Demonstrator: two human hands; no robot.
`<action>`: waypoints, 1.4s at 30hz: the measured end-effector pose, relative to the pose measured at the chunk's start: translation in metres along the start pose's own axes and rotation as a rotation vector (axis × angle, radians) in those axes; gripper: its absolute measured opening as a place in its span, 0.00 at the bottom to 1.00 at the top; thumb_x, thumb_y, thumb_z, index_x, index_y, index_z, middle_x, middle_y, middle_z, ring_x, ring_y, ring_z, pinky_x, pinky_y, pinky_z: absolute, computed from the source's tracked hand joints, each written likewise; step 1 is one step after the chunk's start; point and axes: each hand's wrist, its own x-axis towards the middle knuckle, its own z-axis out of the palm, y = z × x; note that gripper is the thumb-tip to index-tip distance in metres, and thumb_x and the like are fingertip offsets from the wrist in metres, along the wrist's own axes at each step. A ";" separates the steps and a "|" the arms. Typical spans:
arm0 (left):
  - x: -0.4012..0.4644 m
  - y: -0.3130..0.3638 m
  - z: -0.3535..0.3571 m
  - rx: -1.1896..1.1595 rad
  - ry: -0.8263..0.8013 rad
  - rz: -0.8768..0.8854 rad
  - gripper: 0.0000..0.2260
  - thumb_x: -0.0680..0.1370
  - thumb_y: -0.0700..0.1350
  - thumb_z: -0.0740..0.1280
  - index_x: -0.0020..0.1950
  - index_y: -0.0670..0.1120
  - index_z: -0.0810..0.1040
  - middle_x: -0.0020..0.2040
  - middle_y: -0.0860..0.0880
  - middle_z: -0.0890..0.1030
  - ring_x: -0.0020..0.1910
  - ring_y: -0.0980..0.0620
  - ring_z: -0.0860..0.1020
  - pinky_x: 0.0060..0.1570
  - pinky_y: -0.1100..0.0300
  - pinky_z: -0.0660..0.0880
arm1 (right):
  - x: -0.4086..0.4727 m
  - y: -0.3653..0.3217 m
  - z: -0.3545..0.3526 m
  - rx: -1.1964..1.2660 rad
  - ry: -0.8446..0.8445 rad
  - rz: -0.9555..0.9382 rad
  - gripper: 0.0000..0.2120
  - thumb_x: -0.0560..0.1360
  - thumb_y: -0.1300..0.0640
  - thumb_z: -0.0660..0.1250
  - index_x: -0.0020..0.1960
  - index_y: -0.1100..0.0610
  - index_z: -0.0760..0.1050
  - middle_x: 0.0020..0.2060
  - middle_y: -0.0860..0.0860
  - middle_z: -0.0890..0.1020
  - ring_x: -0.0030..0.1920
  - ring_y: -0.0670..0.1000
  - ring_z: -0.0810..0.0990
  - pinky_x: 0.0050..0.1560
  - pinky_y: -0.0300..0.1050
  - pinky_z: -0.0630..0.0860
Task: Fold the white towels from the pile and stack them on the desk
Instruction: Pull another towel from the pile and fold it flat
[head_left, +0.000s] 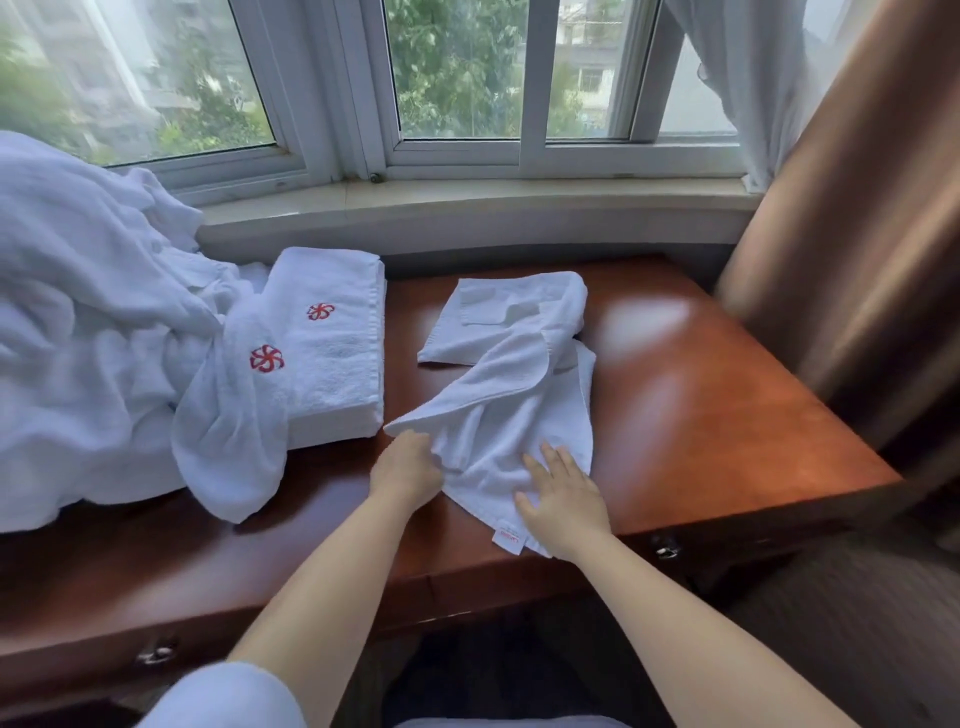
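Note:
A rumpled white towel (511, 395) lies spread across the middle of the wooden desk (727, 426), with a small label at its near corner. My left hand (408, 467) grips the towel's left edge, fingers curled into the cloth. Flat on the towel's near part rests my right hand (563, 493), its fingers straight. A stack of folded white towels (337, 353) with a red flower emblem stands at the left. The big pile of loose white towels (88, 332) covers the desk's left end, one towel with a red emblem draping over the stack.
A window and stone sill (467, 200) run behind the desk. A brown curtain (852, 234) hangs at the right, close to the desk's far right corner. Drawer handles (665, 548) show on the desk's front edge.

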 end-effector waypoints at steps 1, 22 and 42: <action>-0.002 -0.001 -0.007 0.300 0.018 0.081 0.07 0.74 0.37 0.63 0.47 0.46 0.77 0.51 0.47 0.76 0.53 0.44 0.76 0.46 0.56 0.69 | -0.001 0.004 -0.003 -0.017 0.030 0.025 0.29 0.80 0.39 0.49 0.78 0.47 0.53 0.78 0.48 0.49 0.78 0.48 0.44 0.75 0.49 0.45; 0.002 0.037 0.003 0.523 -0.159 0.463 0.16 0.77 0.56 0.56 0.51 0.46 0.77 0.55 0.47 0.77 0.55 0.46 0.74 0.50 0.54 0.65 | 0.009 0.013 -0.019 -0.217 0.244 0.109 0.23 0.78 0.42 0.52 0.56 0.55 0.78 0.56 0.50 0.80 0.67 0.53 0.68 0.72 0.54 0.37; 0.033 0.060 -0.039 0.259 -0.332 0.097 0.10 0.77 0.49 0.62 0.47 0.43 0.79 0.45 0.46 0.79 0.40 0.48 0.77 0.41 0.58 0.73 | 0.034 0.034 -0.061 -0.252 0.168 -0.002 0.19 0.79 0.50 0.56 0.67 0.55 0.71 0.70 0.52 0.68 0.69 0.53 0.64 0.71 0.50 0.56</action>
